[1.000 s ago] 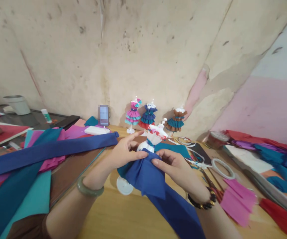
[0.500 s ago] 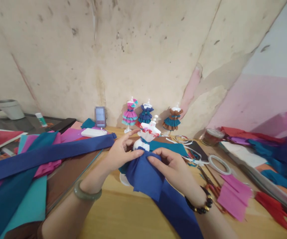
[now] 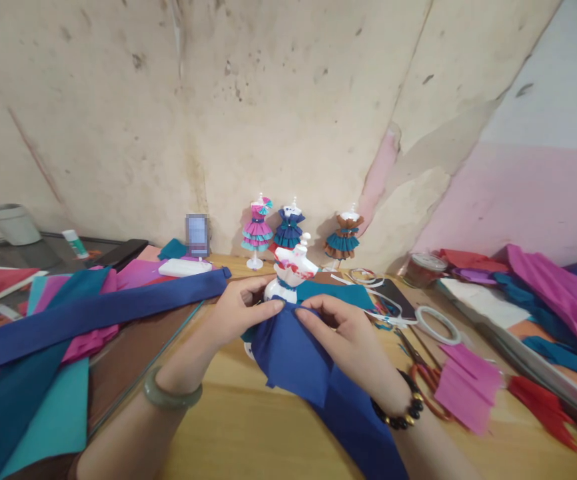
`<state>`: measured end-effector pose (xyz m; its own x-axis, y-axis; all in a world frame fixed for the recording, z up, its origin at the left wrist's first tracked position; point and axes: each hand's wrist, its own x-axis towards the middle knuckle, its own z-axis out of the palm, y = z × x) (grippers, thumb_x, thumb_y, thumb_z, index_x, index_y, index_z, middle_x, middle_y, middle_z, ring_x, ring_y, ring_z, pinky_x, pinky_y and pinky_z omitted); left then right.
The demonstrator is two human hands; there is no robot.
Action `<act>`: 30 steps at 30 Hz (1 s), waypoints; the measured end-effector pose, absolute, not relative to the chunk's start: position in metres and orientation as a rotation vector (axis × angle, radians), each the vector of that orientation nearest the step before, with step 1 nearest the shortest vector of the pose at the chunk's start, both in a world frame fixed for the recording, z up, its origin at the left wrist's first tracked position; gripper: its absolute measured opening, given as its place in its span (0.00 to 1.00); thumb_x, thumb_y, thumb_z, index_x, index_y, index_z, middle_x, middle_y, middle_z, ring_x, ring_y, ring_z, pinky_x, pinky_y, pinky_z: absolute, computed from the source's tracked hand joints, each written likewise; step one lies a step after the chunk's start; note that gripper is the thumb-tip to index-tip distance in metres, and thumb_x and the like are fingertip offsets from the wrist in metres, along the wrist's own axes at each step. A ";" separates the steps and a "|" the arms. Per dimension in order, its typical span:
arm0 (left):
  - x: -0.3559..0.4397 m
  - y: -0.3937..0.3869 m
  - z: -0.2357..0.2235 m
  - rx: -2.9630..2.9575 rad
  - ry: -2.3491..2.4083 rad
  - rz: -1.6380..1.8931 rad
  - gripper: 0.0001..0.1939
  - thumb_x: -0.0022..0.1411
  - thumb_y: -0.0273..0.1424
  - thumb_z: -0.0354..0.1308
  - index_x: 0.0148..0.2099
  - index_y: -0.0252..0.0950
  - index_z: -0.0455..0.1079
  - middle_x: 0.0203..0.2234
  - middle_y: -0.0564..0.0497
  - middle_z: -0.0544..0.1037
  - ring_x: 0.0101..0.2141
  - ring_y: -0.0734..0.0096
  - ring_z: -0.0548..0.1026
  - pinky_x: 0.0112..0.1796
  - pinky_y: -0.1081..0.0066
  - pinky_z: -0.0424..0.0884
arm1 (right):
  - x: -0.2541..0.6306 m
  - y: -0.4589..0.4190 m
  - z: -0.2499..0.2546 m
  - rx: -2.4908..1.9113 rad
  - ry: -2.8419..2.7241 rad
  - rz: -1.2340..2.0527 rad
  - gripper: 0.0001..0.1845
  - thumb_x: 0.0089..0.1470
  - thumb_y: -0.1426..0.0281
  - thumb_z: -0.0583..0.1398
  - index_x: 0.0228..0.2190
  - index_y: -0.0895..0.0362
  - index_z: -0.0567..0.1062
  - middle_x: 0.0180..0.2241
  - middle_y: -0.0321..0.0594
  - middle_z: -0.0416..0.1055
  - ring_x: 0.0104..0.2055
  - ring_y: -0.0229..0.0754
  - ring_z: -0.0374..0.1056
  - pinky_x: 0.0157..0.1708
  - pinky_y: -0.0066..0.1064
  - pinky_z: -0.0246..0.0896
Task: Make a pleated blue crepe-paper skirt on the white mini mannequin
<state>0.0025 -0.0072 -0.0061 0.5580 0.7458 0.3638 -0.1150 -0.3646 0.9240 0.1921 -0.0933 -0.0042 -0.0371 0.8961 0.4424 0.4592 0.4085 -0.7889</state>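
Observation:
A small white dress form [image 3: 282, 291] with red smears on its chest stands upright in front of me. A blue strip [image 3: 296, 347], fabric or crepe paper, hangs in folds from its waist and trails down to the lower right. My left hand [image 3: 246, 307] is closed at the waist, its thumb pressing the gathered top edge while its other fingers go behind the form. My right hand [image 3: 341, 327] pinches the same edge a little to the right. Some teal material shows beneath the blue on the left side.
Dressed miniature forms [image 3: 257, 230] stand against the wall. Coloured strips [image 3: 93, 313] lie at left. On the right are scissors [image 3: 431, 380], a tape roll [image 3: 437, 325], a pink piece [image 3: 468, 390] and a tray [image 3: 528, 353] of coloured material. A phone [image 3: 198, 235] leans at the back.
The view has shifted slightly. Both hands keep their hold at the waist, with the right fingers a touch nearer the left thumb.

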 end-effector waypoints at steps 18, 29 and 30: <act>0.004 -0.011 -0.010 1.787 0.572 1.059 0.17 0.59 0.36 0.65 0.49 0.34 0.77 0.41 0.46 0.82 0.42 0.61 0.76 0.44 0.67 0.72 | 0.191 -0.094 -0.006 -1.157 -1.650 0.537 0.08 0.59 0.63 0.63 0.33 0.54 0.79 0.32 0.37 0.79 0.33 0.40 0.73 0.35 0.30 0.68; 0.002 -0.011 -0.012 1.812 0.597 1.071 0.23 0.58 0.38 0.66 0.54 0.34 0.75 0.47 0.44 0.81 0.48 0.54 0.77 0.49 0.64 0.72 | 0.193 -0.096 0.001 -1.149 -1.651 0.563 0.08 0.57 0.64 0.63 0.33 0.55 0.79 0.30 0.36 0.78 0.30 0.39 0.71 0.31 0.29 0.67; 0.002 -0.012 -0.012 1.796 0.581 1.062 0.24 0.59 0.38 0.66 0.55 0.34 0.74 0.47 0.44 0.81 0.48 0.54 0.77 0.49 0.64 0.72 | 0.193 -0.096 0.001 -1.158 -1.660 0.549 0.08 0.57 0.64 0.64 0.33 0.55 0.79 0.30 0.36 0.78 0.30 0.39 0.71 0.31 0.29 0.66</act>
<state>0.0019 -0.0116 -0.0117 0.5127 0.7530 0.4124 -0.0590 -0.4483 0.8919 0.1928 -0.0960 0.0014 -0.0440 0.8832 0.4670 0.4301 0.4387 -0.7890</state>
